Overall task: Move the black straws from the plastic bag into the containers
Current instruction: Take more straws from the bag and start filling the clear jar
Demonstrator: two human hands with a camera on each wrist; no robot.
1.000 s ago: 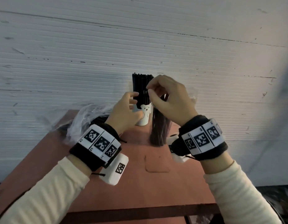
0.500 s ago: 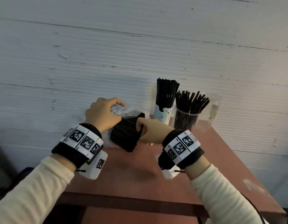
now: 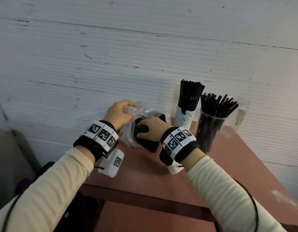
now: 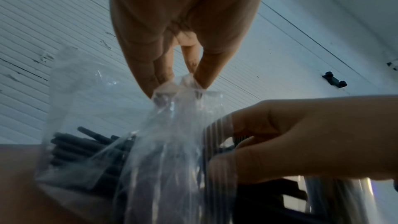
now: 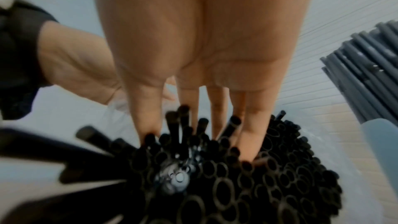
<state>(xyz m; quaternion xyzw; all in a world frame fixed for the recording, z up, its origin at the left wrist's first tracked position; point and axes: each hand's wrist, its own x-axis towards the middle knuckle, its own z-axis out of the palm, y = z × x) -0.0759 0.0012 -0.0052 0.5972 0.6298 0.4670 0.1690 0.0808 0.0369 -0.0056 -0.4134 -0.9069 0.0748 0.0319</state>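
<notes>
Well into the job, by the look of it. Two containers at the table's (image 3: 228, 164) back edge already loaded: bear cup (image 3: 185, 117) packed w/ a tight upright bunch, clear cup (image 3: 210, 131) just right of it holding a looser fan, tips splayed up and outward. A third clear vessel (image 3: 242, 114) further right by the wall — contents hard to tell, prob. nothing black in it.

Still plenty left: thick bundle of black straws (image 3: 145, 136) in the plastic bag (image 3: 128, 134), lying on the table left of the cups, between both hands. So maybe past halfway, judged only from what stands in the cups vs. what fills the bag.

Left hand (image 3: 119, 114) — fingertips (image 4: 200, 77) pinching the gathered top of the bag film, lifting it clear. Right hand (image 3: 152, 129) — fingers (image 5: 252, 139) reaching down over the open straw ends, thumb on one side and fingers on the other, closing on a batch; grip looks partial, a few straws poking up between the fingers.

Bundle's long axis roughly flat along the table, running from near-right to far-left w/ the open ends toward the right wrist cam; far ends deeper in the bag. To be turned upright before going into a cup, prob. the clear one — more room there.
</notes>
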